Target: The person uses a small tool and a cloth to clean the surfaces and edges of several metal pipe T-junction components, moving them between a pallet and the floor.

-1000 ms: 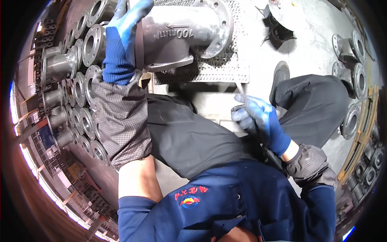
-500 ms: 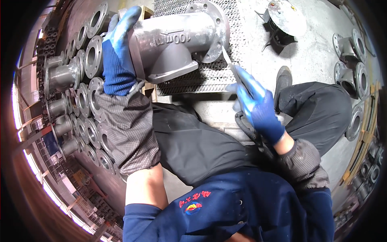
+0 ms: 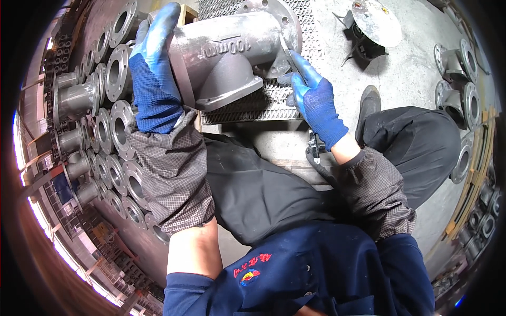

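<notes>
From where I stand, the grated desk (image 3: 312,52) carries the grey pipe fitting (image 3: 226,45), lying on its side, branch toward the seated person. The left hand (image 3: 155,58) rests against the left-end flange (image 3: 182,73); I can't tell whether its grip closes round the rim. I'd want that palm braced firmly so the round body can't roll. The right hand (image 3: 313,92) has its grip closed on a slim tool (image 3: 286,50), tip at the neck beside the far flange. Short, light strokes at a low angle, away from the left hand, look best.
</notes>
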Motion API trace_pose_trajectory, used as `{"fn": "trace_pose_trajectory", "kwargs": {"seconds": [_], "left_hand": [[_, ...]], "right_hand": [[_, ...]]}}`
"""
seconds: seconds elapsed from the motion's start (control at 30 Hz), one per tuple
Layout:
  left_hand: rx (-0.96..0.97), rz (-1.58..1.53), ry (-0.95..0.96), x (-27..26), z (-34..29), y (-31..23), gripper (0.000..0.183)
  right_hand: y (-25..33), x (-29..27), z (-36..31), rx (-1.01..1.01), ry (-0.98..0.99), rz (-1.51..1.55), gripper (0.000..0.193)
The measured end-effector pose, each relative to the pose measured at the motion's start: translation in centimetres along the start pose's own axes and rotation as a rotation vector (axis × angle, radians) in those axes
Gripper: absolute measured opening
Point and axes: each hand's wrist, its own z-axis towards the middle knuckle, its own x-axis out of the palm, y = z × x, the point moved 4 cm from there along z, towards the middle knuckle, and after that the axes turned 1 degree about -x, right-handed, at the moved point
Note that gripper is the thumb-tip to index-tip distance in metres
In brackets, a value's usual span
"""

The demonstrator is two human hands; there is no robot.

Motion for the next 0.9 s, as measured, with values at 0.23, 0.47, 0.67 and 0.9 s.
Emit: {"fn": "trace_pose_trajectory", "kwargs": {"seconds": [0.23, 0.47, 0.67, 0.9], "left_hand": [[0.432, 0.427, 0.225, 1.3, -1.3, -2.2, 0.043], [0.488, 0.554, 0.223, 0.6, -1.3, -2.6, 0.056], [0.542, 0.662, 0.241, 1.8, -2.1, -4.3, 0.071], [0.606, 0.654, 0.187, 1.7, -2.3, -4.3, 0.069]], "right_hand": [[-1.2, -0.1, 0.6, -0.078, -0.085, -0.06, 0.041], [-1.1, 0.7, 0.5, -0.19, -0.137, -0.509, 0.046], [-1.8, 1.3, 0.7, -0.291, -0.161, -0.503, 0.047], [-2.6, 1.5, 0.7, -0.182, -0.13, -0.174, 0.042]]}}
